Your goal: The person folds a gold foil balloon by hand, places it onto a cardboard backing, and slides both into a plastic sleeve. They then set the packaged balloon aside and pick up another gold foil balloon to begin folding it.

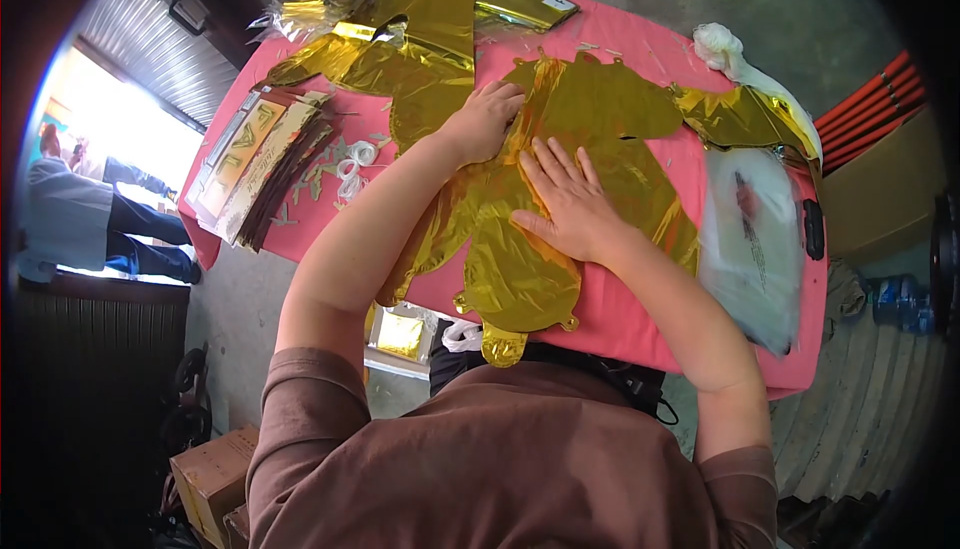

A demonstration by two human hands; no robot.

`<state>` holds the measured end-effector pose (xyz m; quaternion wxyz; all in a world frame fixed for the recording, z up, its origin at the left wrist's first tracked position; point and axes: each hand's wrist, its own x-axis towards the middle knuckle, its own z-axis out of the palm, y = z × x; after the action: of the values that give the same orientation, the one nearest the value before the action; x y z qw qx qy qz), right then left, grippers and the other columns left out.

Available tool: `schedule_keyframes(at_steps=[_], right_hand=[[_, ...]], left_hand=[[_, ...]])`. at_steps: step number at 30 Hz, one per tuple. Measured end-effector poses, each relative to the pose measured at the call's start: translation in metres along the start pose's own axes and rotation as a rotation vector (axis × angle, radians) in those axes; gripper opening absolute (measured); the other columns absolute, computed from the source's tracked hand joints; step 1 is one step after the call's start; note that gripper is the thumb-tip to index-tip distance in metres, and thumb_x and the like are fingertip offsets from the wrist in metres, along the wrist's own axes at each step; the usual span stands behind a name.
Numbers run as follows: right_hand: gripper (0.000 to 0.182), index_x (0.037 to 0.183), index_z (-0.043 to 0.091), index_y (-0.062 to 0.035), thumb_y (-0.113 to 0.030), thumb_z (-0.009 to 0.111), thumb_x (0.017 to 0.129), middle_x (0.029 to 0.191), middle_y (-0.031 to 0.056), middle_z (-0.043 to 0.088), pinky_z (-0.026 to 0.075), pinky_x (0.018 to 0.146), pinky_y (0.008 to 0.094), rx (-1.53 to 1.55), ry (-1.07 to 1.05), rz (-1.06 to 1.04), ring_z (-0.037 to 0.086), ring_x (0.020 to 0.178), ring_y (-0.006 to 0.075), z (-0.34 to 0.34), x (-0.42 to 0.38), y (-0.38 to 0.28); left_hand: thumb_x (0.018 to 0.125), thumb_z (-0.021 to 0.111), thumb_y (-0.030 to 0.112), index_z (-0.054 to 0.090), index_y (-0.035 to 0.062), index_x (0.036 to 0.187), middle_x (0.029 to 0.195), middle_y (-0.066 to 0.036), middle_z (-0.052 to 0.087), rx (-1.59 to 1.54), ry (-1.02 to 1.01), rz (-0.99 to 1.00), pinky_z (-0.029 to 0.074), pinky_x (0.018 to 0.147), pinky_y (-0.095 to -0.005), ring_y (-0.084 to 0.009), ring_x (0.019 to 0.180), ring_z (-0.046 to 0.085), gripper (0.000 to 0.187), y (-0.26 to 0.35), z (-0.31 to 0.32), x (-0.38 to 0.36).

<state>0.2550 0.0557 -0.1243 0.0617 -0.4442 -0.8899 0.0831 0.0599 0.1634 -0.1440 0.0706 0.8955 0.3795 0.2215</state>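
Note:
A flat, uninflated gold foil balloon (520, 279) lies spread over the middle of the pink-covered table, its lower tab hanging past the near edge. My right hand (570, 204) rests palm down on the foil with fingers stretched and apart. Up and to the left of it, my left hand (482, 124) has its fingers bent together on a creased fold of the same balloon; the fingertips are partly hidden. More gold foil (430, 24) lies beyond my left hand, at the table's far side.
Printed card packets (255, 164) and white ribbon rolls (355, 164) lie left on the pink cloth (640, 324). Clear plastic bags (750, 239) and a black-handled object (813, 229) are right. An open box (400, 339) sits below the near edge. A person (100, 209) stands far left.

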Motion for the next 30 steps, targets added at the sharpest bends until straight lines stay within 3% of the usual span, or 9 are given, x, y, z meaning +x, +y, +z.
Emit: schedule_keyframes(at_steps=[10,13,15,16,18,22,24,28,30], right_hand=[[0.079,0.144,0.022,-0.0068,-0.06,0.04,0.088,0.15,0.0173,0.019,0.006,0.113,0.0473,0.002,-0.042,-0.003,0.013,0.14,0.0318,-0.009,0.002,0.01],[0.08,0.145,0.021,-0.0074,-0.06,0.039,0.088,0.15,0.0172,0.017,0.005,0.113,0.0473,-0.009,-0.027,-0.008,0.012,0.141,0.0315,-0.006,0.002,0.012],[0.08,0.145,0.021,-0.0075,-0.061,0.039,0.088,0.151,0.0172,0.017,0.005,0.113,0.0473,-0.011,-0.021,-0.008,0.011,0.141,0.0316,-0.005,0.001,0.011],[0.08,0.145,0.02,-0.0076,-0.061,0.038,0.088,0.151,0.0171,0.017,0.005,0.113,0.0474,-0.012,-0.018,-0.007,0.011,0.141,0.0316,-0.004,0.001,0.011],[0.08,0.145,0.02,-0.0077,-0.061,0.038,0.088,0.151,0.0172,0.017,0.005,0.113,0.0475,-0.018,-0.019,-0.007,0.011,0.141,0.0318,-0.004,0.001,0.011],[0.08,0.145,0.02,-0.0078,-0.061,0.038,0.088,0.15,0.0173,0.018,0.005,0.113,0.048,-0.027,-0.018,-0.007,0.011,0.14,0.032,-0.005,0.001,0.011],[0.08,0.145,0.02,-0.008,-0.061,0.038,0.088,0.15,0.0173,0.018,0.005,0.113,0.048,-0.032,-0.014,-0.009,0.012,0.14,0.032,-0.004,0.001,0.01],[0.079,0.145,0.021,-0.0083,-0.061,0.038,0.088,0.15,0.0172,0.018,0.005,0.113,0.0482,-0.038,0.002,-0.016,0.012,0.14,0.032,-0.003,0.001,0.012],[0.079,0.145,0.021,-0.0084,-0.06,0.038,0.088,0.15,0.0171,0.018,0.006,0.113,0.0482,-0.041,0.003,-0.018,0.012,0.14,0.0321,-0.003,0.001,0.012]], left_hand=[[0.072,0.057,0.0,0.056,-0.0023,0.102,0.118,-0.016,0.05,-0.045,-0.033,0.046,0.038,0.098,-0.0409,-0.0341,0.115,0.044,0.03,0.0,-0.011,0.004],[0.076,0.055,0.005,0.058,0.0017,0.101,0.117,-0.013,0.053,-0.03,0.018,0.086,0.04,0.094,-0.0404,-0.0317,0.111,0.047,0.026,0.002,-0.015,0.005],[0.076,0.056,0.002,0.056,0.0001,0.103,0.117,-0.017,0.051,-0.271,-0.121,-0.139,0.04,0.095,-0.0394,-0.0332,0.111,0.048,0.027,0.004,-0.022,0.008],[0.076,0.056,0.002,0.056,0.0001,0.103,0.117,-0.017,0.051,-0.268,-0.12,-0.139,0.04,0.095,-0.0394,-0.0332,0.111,0.048,0.027,0.003,-0.022,0.009],[0.08,0.055,0.004,0.056,0.0031,0.11,0.118,-0.016,0.052,-0.472,0.18,-0.273,0.042,0.093,-0.0371,-0.0324,0.111,0.05,0.03,0.001,-0.02,0.008],[0.083,0.056,0.011,0.055,0.0061,0.117,0.121,-0.013,0.052,-0.303,0.328,-0.087,0.039,0.096,-0.0374,-0.0299,0.115,0.048,0.034,0.002,-0.013,0.008],[0.085,0.056,0.019,0.055,0.0075,0.119,0.123,-0.011,0.052,0.045,0.146,0.007,0.035,0.1,-0.0391,-0.0278,0.118,0.046,0.036,0.003,-0.009,0.006],[0.086,0.057,0.025,0.056,0.0077,0.118,0.125,-0.01,0.052,0.083,0.066,-0.05,0.032,0.102,-0.0417,-0.026,0.12,0.044,0.037,0.005,-0.006,0.005],[0.085,0.057,0.021,0.058,0.0063,0.115,0.117,-0.012,0.056,0.005,0.141,0.0,0.037,0.097,-0.0399,-0.0278,0.114,0.049,0.033,0.004,-0.007,0.006]])
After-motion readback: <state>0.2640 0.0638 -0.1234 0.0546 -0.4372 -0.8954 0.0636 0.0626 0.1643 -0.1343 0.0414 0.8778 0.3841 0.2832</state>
